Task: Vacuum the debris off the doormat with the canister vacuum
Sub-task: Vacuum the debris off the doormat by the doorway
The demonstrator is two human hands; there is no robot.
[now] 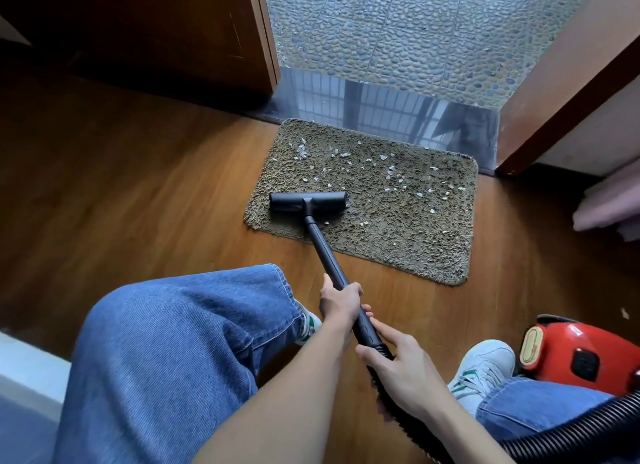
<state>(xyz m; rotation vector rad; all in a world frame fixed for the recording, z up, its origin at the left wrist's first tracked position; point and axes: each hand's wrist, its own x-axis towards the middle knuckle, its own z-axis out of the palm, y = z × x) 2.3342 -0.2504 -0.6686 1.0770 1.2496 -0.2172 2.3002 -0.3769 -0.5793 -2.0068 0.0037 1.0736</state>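
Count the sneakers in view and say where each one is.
2. One sneaker peeks from under the left jeans leg, mostly hidden; the other sneaker sits beside the red canister vacuum at lower right.

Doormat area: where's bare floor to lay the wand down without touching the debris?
Widest free patch: wood floor left of the doormat, up to the dark door. A narrower strip lies between the mat's near edge and the left hand. Crowded: the near right, with red canister, hose and shoe.
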